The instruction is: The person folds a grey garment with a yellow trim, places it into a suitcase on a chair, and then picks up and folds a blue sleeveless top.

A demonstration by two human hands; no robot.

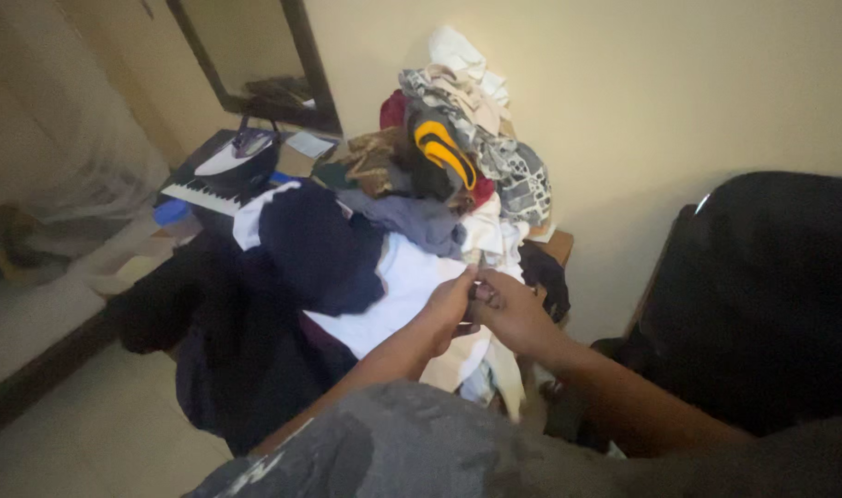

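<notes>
Left hand (449, 309) and right hand (511, 314): two, fingertips together, pinching the edge of one white garment (398, 290) at table centre. Best handled with a firm edge grip, pulled taut. At 12 o'clock, one clothes heap (458, 138); at 10 o'clock, one iron (241, 152); one navy garment (320, 244) adjoining.

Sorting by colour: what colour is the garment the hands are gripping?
White garment, gripped by both hands; clearest in the head view.

Heaped beyond the hands against a cream wall: mixed clothes (467, 138) topped by a black-and-yellow piece (444, 152). Further left, a navy garment (320, 244), keyboard (200, 195), iron (241, 148) and dark-framed mirror (296, 65). At right, a black chair (762, 295).
</notes>
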